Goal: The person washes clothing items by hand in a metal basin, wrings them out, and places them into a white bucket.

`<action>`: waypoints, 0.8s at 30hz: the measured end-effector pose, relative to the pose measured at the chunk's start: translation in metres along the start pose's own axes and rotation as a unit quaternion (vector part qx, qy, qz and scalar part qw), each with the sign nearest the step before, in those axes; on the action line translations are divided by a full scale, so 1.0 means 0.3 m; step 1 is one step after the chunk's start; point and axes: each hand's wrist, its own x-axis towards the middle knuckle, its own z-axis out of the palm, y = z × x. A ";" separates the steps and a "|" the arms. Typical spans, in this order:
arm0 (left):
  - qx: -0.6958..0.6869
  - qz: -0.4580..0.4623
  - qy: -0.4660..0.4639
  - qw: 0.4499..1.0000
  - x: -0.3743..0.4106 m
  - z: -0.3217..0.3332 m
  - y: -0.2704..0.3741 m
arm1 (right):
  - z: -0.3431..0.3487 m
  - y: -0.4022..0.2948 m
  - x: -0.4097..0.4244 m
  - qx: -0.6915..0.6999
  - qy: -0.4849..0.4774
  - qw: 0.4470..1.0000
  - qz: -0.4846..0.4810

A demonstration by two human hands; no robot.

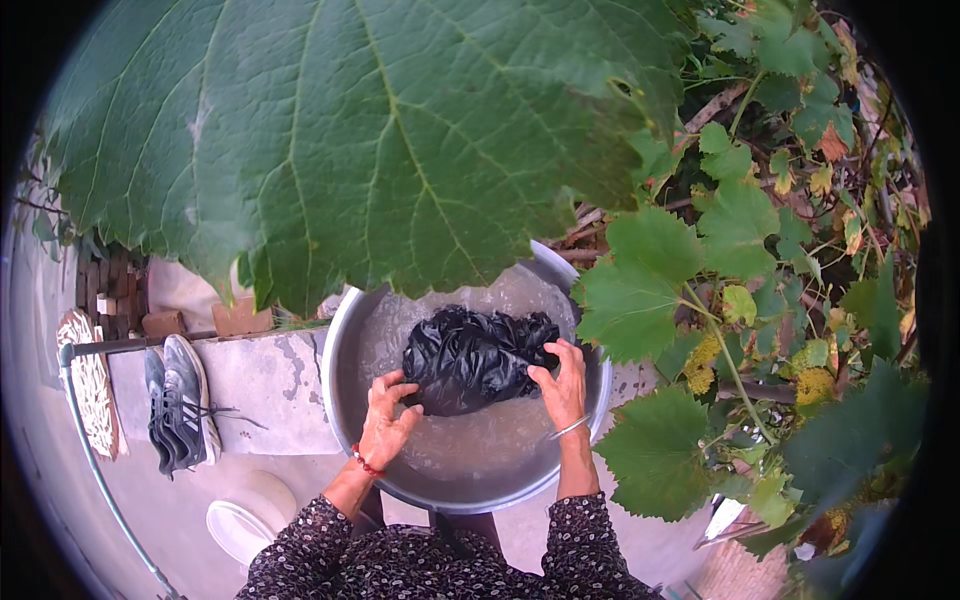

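Note:
A large round metal basin (480, 501) of cloudy water stands before me. Bunched wet black fabric (476, 360) floats in its middle. My left hand (388, 421), with a red bead bracelet at the wrist, is at the fabric's lower left edge, fingers apart; whether the fingertips touch it I cannot tell. My right hand (562, 382), wearing a silver bangle, is at the fabric's right edge, thumb and fingers spread around a fold; a firm hold does not show. A large green leaf hides the basin's far rim.
The big grape leaf (337, 135) hangs close overhead; vines (697, 307) crowd the right side. Dark sneakers (184, 405) lie on a concrete ledge (262, 394) at left, beside a pipe (90, 435) and a mop head (88, 382). A white bucket (251, 517) is at lower left.

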 end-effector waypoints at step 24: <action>-0.313 -0.258 0.037 0.914 0.184 0.136 0.067 | 0.328 -0.234 -0.013 0.173 0.124 0.966 -0.144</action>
